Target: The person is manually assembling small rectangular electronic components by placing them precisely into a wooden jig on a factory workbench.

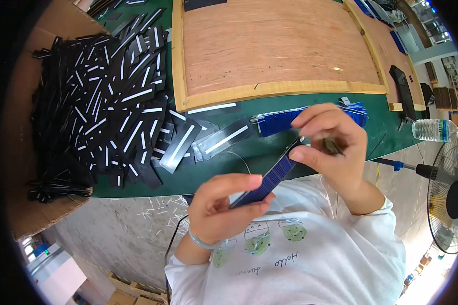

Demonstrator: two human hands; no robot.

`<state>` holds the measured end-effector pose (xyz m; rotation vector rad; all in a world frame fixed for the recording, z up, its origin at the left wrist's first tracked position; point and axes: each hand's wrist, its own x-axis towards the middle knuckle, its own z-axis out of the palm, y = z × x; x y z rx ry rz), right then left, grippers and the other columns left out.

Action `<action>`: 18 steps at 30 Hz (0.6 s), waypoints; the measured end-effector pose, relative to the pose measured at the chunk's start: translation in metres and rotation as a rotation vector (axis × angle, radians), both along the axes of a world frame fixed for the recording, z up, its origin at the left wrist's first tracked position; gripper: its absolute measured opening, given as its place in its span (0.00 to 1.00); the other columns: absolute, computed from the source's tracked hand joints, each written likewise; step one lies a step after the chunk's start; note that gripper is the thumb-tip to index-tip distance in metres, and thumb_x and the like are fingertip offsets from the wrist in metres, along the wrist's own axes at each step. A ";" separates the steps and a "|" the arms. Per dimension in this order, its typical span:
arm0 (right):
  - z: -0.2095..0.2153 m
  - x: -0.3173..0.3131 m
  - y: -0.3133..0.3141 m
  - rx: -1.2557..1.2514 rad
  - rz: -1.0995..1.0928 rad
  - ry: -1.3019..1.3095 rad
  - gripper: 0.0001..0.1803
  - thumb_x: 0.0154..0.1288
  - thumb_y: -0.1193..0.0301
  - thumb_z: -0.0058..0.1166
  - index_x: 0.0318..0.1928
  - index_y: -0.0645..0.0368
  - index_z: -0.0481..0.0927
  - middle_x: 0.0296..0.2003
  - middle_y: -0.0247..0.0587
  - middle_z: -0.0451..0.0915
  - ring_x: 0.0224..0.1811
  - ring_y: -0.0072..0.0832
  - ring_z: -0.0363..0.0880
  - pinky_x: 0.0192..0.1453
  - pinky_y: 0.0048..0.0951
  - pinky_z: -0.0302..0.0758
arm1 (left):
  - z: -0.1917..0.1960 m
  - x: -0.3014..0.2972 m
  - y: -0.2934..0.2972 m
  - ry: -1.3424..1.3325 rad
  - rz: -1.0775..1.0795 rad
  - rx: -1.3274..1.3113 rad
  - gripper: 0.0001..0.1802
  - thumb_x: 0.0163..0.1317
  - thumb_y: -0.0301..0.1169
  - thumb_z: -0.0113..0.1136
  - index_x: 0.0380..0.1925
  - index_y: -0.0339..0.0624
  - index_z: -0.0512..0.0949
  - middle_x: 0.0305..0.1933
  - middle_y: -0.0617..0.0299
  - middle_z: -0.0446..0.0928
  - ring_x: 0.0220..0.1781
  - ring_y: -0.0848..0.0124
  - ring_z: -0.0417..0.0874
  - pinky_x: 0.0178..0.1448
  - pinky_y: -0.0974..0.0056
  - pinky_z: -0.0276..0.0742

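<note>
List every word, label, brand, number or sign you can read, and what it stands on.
White short-sleeved shirt with green drawings: dark script-like lettering, partly legible; I don't copy out wording.
Clear plastic bottle: blue-green label, its print too small to read.
Dark-blue ribbed strip in the left hand: no lettering I can make out.
Flat black pieces: white stripes, no readable text.

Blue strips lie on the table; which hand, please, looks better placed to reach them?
Likely the right hand, nearer the blue strips; the left hand grips the blue piece farther back.
</note>
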<state>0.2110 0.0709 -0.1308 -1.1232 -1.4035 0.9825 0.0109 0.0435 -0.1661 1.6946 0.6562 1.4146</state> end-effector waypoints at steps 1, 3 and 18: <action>0.000 -0.001 0.004 -0.161 0.057 0.152 0.11 0.50 0.81 0.66 0.35 0.63 0.80 0.40 0.42 0.80 0.19 0.11 0.67 0.20 0.12 0.59 | 0.003 0.001 0.000 0.030 -0.005 0.030 0.23 0.44 0.08 0.64 0.44 0.29 0.75 0.41 0.44 0.78 0.39 0.60 0.83 0.42 0.62 0.82; 0.000 -0.001 0.007 -0.322 0.118 0.301 0.09 0.51 0.80 0.65 0.34 0.63 0.79 0.39 0.41 0.79 0.17 0.10 0.65 0.19 0.11 0.59 | 0.004 0.001 0.004 0.071 0.004 0.157 0.22 0.45 0.10 0.65 0.43 0.30 0.77 0.43 0.45 0.78 0.41 0.61 0.83 0.43 0.63 0.81; -0.003 -0.002 0.006 -0.376 0.099 0.269 0.06 0.60 0.75 0.58 0.35 0.66 0.79 0.32 0.41 0.81 0.14 0.12 0.64 0.17 0.14 0.60 | -0.012 0.003 0.017 -0.488 0.273 -0.547 0.29 0.53 0.13 0.60 0.54 0.35 0.60 0.50 0.47 0.71 0.44 0.64 0.82 0.45 0.69 0.80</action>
